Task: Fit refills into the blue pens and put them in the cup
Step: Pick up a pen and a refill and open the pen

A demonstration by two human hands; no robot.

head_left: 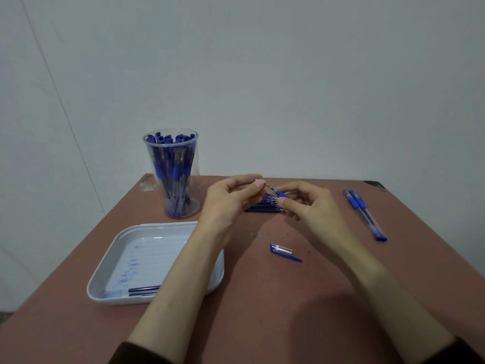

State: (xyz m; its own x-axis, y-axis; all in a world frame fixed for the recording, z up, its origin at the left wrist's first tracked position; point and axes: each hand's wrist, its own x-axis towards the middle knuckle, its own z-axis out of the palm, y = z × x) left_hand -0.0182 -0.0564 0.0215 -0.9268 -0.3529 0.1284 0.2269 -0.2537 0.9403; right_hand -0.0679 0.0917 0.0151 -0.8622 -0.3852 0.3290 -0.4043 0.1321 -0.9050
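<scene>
My right hand [309,206] pinches a blue pen [282,194] by its rubber grip, above the middle of the table. My left hand [228,203] pinches the thin tip end [265,184] at the pen's front. The rest of the pen body is hidden behind my right hand. Just behind the hands lies a row of several blue refills [265,204]. A clear plastic cup [172,174] packed with blue pens stands at the back left. The pen's cap [283,251], blue with a clear sleeve, lies on the table in front of my hands.
Two capped blue pens [364,214] lie side by side at the right. A white tray [110,271] sits at the front left, ink-stained, with a couple of dark refills [143,290] in its near edge. The brown table [262,298] backs onto a grey wall.
</scene>
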